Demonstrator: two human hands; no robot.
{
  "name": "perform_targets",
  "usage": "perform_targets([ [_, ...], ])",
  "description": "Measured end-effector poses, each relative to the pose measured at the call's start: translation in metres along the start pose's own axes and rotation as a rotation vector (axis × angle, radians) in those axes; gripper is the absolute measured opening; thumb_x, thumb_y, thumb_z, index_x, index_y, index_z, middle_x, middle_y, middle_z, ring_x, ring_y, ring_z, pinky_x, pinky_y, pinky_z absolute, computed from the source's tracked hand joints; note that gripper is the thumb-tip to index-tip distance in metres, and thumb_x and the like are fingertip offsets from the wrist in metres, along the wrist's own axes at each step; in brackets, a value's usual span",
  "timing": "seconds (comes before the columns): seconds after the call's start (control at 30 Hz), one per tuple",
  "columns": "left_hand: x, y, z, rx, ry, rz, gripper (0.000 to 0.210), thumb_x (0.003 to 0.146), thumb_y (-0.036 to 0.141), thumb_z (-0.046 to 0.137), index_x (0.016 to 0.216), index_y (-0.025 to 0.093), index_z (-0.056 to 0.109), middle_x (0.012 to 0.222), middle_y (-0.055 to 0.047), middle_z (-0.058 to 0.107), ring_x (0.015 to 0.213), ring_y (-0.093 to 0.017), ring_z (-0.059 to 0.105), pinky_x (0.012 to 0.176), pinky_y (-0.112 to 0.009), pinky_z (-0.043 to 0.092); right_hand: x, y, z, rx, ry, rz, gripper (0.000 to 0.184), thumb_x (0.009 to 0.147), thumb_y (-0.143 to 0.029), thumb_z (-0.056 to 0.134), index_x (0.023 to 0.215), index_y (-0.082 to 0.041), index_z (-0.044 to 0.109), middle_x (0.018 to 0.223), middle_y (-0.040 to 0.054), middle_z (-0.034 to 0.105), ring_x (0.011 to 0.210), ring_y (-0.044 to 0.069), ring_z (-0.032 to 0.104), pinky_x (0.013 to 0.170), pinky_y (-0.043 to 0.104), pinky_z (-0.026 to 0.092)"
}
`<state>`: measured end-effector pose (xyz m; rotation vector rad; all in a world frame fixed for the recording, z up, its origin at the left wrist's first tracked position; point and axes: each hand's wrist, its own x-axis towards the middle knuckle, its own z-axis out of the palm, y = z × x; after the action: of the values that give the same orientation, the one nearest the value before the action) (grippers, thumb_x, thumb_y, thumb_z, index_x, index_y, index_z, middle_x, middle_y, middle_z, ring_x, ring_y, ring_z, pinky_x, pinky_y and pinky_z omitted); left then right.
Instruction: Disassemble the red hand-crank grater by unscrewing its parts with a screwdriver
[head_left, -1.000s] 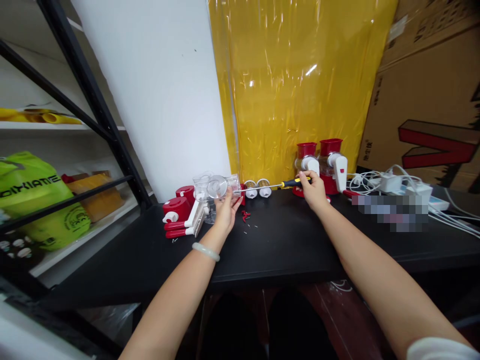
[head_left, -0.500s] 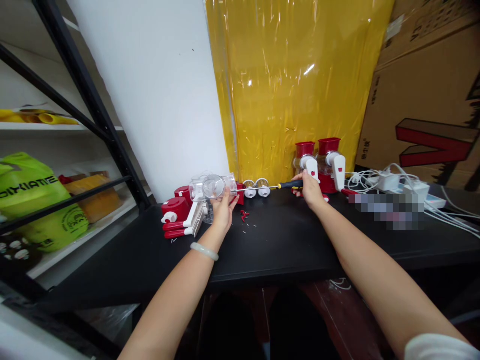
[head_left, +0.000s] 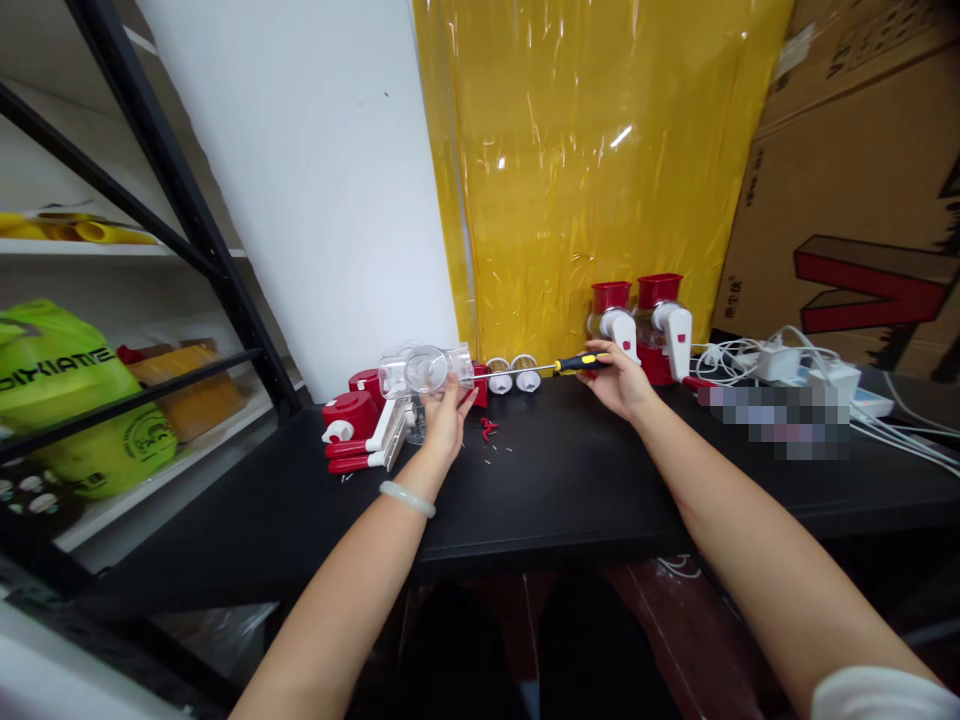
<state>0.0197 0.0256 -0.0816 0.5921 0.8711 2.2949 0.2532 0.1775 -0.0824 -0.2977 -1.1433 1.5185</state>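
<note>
My left hand (head_left: 445, 415) grips a clear plastic housing (head_left: 426, 370) with a round opening, raised above the black table. In my right hand (head_left: 621, 380) is a screwdriver (head_left: 581, 362) with a black and yellow handle, its long shaft level and pointing left. The shaft's tip meets the right side of the housing near my left fingers; the exact contact is hard to see. Below on the table lie small red plastic parts (head_left: 488, 430) and a few loose screws (head_left: 487, 462). White crank handles with red grips (head_left: 349, 456) rest left of my left hand.
Red bases (head_left: 351, 412) stand at the left. Two metal-and-white drums (head_left: 526, 376) sit at the back middle. Two assembled red-and-white rotary graters (head_left: 660, 330) stand behind my right hand. White cables and adapters (head_left: 795, 362) lie at right, near a large cardboard box (head_left: 847, 190).
My right hand has shifted its hold on the screwdriver, the fingers looser, and the handle end is raised slightly. The left hand and the clear housing stay almost in place.
</note>
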Motion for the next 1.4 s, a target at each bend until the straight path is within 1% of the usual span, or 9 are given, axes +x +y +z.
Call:
perform_targets([
  [0.17,0.001,0.000,-0.001,0.010,-0.003,0.001,0.041,0.082,0.026,0.077,0.108,0.026,0.045,0.113,-0.002,0.062,0.108,-0.018,0.066,0.101,-0.047,0.053,0.006,0.007,-0.007,-0.387,0.095,-0.071,0.046,0.078,-0.068,0.061,0.077,-0.023,0.059,0.058,-0.0019,0.050,0.052,0.014,0.050,0.047,0.028,0.043],
  [0.5,-0.001,0.000,-0.001,-0.002,-0.021,0.005,0.041,0.081,0.024,0.078,0.106,0.026,0.046,0.109,-0.002,0.061,0.105,-0.018,0.067,0.102,-0.048,0.053,-0.004,-0.005,-0.002,0.005,-0.046,0.040,0.032,0.061,-0.026,0.073,0.090,-0.028,0.058,0.080,-0.0023,0.057,0.076,0.016,0.058,0.067,0.032,0.054],
  [0.6,-0.001,0.000,0.000,0.007,-0.015,0.012,0.040,0.082,0.023,0.077,0.107,0.025,0.046,0.108,-0.001,0.061,0.102,-0.018,0.067,0.101,-0.049,0.053,-0.004,-0.005,-0.002,0.001,-0.031,0.051,0.025,0.070,-0.041,0.070,0.086,-0.026,0.059,0.077,-0.0002,0.059,0.074,0.018,0.060,0.066,0.035,0.055],
  [0.77,0.000,0.000,0.000,0.013,-0.014,0.016,0.041,0.083,0.023,0.076,0.109,0.025,0.045,0.112,-0.002,0.060,0.100,-0.017,0.068,0.100,-0.049,0.054,0.004,0.007,-0.008,-0.339,0.067,0.009,0.052,0.078,-0.075,0.056,0.075,-0.023,0.057,0.051,-0.0031,0.046,0.045,0.014,0.047,0.051,0.032,0.049],
  [0.87,0.001,0.001,-0.001,0.010,-0.013,0.022,0.040,0.083,0.024,0.075,0.108,0.025,0.044,0.114,-0.003,0.060,0.101,-0.018,0.068,0.099,-0.049,0.054,0.005,0.011,-0.009,-0.394,0.034,-0.042,0.046,0.074,-0.067,0.069,0.076,-0.023,0.057,0.053,-0.0061,0.044,0.043,0.010,0.039,0.051,0.029,0.047],
  [1.13,0.000,0.000,0.000,0.005,-0.010,0.011,0.039,0.082,0.023,0.077,0.105,0.025,0.045,0.111,-0.002,0.060,0.103,-0.019,0.068,0.100,-0.050,0.053,-0.003,0.000,-0.004,0.032,-0.011,0.052,0.032,0.059,-0.027,0.075,0.086,-0.027,0.058,0.080,-0.0023,0.058,0.076,0.016,0.058,0.066,0.031,0.052],
  [1.23,0.000,-0.001,-0.001,0.006,-0.021,0.012,0.038,0.083,0.022,0.075,0.106,0.025,0.046,0.110,-0.002,0.061,0.099,-0.018,0.069,0.099,-0.050,0.054,0.000,0.002,-0.006,-0.028,0.017,0.028,0.029,0.068,-0.047,0.071,0.082,-0.026,0.057,0.076,-0.0003,0.059,0.071,0.018,0.059,0.063,0.033,0.052],
  [1.33,0.001,-0.001,-0.001,0.014,-0.022,0.010,0.038,0.083,0.022,0.075,0.107,0.025,0.045,0.109,-0.002,0.060,0.096,-0.017,0.069,0.099,-0.049,0.054,0.005,0.008,-0.008,-0.243,0.085,-0.014,0.047,0.077,-0.071,0.058,0.075,-0.025,0.054,0.059,-0.0014,0.052,0.053,0.016,0.052,0.055,0.033,0.049],
  [1.4,0.001,-0.001,-0.001,0.021,-0.026,0.017,0.038,0.084,0.022,0.074,0.109,0.026,0.045,0.109,-0.002,0.060,0.094,-0.016,0.069,0.099,-0.049,0.054,0.006,0.011,-0.009,-0.347,0.097,-0.043,0.047,0.076,-0.071,0.062,0.075,-0.025,0.054,0.050,-0.0052,0.043,0.045,0.013,0.044,0.052,0.032,0.047],
])
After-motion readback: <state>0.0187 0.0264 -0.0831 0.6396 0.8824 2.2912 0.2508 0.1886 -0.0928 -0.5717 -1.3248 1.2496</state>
